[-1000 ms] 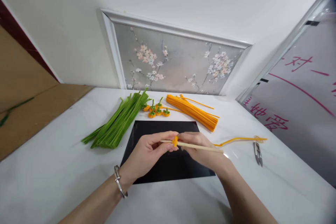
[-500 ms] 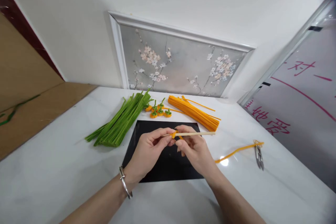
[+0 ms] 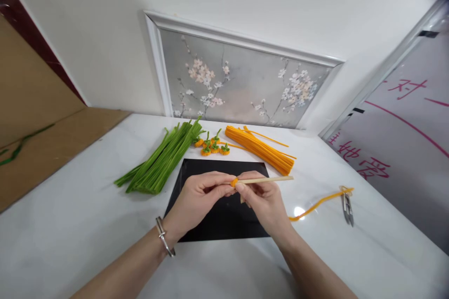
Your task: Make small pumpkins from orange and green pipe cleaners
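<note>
Over a black mat (image 3: 220, 226), my two hands meet around a thin wooden stick (image 3: 271, 180). An orange pipe cleaner (image 3: 234, 182) is wrapped around the stick between my fingertips. My left hand (image 3: 196, 203) is closed, thumb and index finger pinching the stick just left of the wrap. With thumb against the orange wrap, my right hand (image 3: 266, 203) is closed on the pipe cleaner, and the stick sticks out above its fingers. An orange strand (image 3: 315, 204) emerges right of my right wrist; whether it joins the wrap is hidden.
Green pipe cleaners (image 3: 161, 163) lie bundled at the left, orange pipe cleaners (image 3: 259, 149) at the back right. Several small orange pieces with green tops (image 3: 214, 148) sit between them. Snips (image 3: 347, 209) lie at the right, touching the orange strand. A wall stands behind the table.
My right thumb has come in against the wrap, and the orange length that showed between my hands is now tucked out of sight. The stick has shifted slightly right.
</note>
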The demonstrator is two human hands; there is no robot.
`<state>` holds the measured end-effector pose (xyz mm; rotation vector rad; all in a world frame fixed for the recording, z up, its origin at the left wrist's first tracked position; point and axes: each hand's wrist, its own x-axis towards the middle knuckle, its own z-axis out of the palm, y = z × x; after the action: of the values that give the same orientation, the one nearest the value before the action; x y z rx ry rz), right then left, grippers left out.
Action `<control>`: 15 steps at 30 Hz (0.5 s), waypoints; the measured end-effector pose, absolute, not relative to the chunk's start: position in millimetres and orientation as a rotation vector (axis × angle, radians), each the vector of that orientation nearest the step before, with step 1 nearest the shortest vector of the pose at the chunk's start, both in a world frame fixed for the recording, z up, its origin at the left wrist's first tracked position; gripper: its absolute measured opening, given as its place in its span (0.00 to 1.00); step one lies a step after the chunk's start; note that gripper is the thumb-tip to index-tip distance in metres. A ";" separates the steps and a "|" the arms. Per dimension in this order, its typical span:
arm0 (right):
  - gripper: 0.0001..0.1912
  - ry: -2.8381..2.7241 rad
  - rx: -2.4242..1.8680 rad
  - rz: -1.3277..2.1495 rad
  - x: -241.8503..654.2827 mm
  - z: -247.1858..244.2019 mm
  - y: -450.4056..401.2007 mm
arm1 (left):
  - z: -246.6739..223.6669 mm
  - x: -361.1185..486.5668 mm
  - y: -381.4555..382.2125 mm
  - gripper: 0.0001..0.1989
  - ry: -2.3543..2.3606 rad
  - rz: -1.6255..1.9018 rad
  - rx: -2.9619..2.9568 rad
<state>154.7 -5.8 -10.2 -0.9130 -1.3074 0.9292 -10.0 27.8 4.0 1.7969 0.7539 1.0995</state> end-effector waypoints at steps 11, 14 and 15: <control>0.10 -1.295 -1.066 1.010 154.9 -13.4 -4.6 | 2.6 -10.2 27.7 0.09 0.784 1.223 2.229; 0.11 -1.293 -1.074 1.023 154.3 -15.0 -4.1 | 1.6 -10.3 27.4 0.09 0.795 1.229 2.277; 0.11 -1.292 -1.072 1.026 154.2 -15.2 -4.1 | 1.6 -10.5 27.1 0.09 0.801 1.219 2.291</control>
<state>154.2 -4.1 -15.2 -1.0721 -1.2916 1.0263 -10.5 27.1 1.6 2.2906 0.8006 1.2190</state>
